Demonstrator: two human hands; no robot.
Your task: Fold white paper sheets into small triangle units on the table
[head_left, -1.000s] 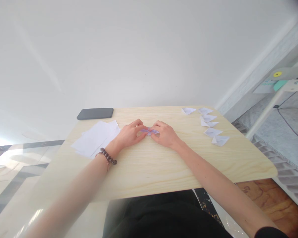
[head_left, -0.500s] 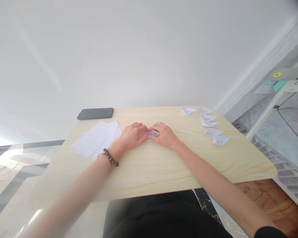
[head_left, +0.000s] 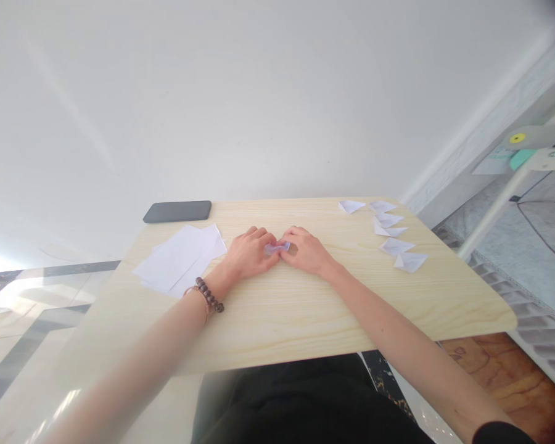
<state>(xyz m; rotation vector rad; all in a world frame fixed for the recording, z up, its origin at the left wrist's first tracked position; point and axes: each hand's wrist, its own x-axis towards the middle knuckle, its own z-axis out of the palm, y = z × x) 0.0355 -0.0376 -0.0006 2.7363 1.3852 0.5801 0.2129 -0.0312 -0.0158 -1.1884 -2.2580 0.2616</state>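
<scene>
A: White wall fills the upper view. Next in size?

B: Table, pale wood grain, rounded corners, far edge next to the wall. Left side: loose sheets of white paper, overlapping at angles. Beyond them, 1 dark phone-like slab, flat near the far-left corner.

A: Hands?

B: 2, near mid-table. Left hand and right hand face each other, fingertips almost meeting. Smaller again: 6 folded pieces of white paper on the right; 5 in a rough column, 1 to the left of its far end.

A: State of the fingers?

B: Each hand: thumb and forefinger drawn to a narrow pinch on the same small folded paper. It lies between the 2 hands, forefingers along its far side, thumbs along its near side.

A: Writing?

B: Teal marks on a pale panel, far right; too blurred to read.

A: Axis of the held paper?

B: Visible part runs left to right, roughly parallel to the table's far edge. Left end covered by fingers; cannot tell which way it points.
</scene>
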